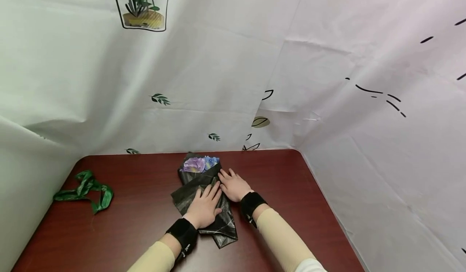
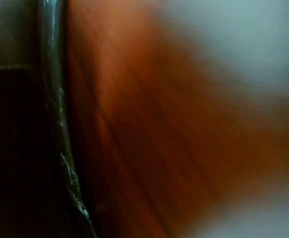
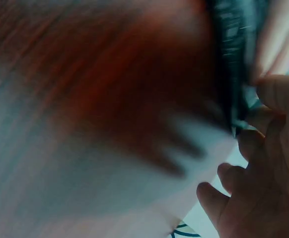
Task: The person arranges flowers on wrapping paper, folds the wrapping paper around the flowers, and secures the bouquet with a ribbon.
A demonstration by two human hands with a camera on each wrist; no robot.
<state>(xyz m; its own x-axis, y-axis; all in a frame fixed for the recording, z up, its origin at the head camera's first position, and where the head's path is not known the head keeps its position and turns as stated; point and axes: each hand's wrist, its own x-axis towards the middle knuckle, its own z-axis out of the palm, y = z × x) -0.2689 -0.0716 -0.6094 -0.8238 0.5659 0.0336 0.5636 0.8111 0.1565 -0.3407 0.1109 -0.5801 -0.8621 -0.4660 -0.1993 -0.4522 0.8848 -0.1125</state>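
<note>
Black wrapping paper [image 1: 187, 196], folded around purple and blue flowers [image 1: 195, 165], lies on the table with its blooms toward the back wall. My left hand [image 1: 204, 208] presses on the middle of the wrapping, its fingers spread and pointing away from me. Along the right edge, my right hand [image 1: 235, 186] touches the paper with extended fingers. The right wrist view shows that hand's fingers [image 3: 251, 144] against the dark paper edge [image 3: 230, 54]. Mostly blurred tabletop and the paper's edge [image 2: 60, 109] fill the left wrist view. The flower stems are hidden inside the paper.
A crumpled green ribbon [image 1: 103, 197] lies on the left of the reddish-brown table [image 1: 142, 223]. White printed cloth [image 1: 204, 70] hangs behind the table and along its sides.
</note>
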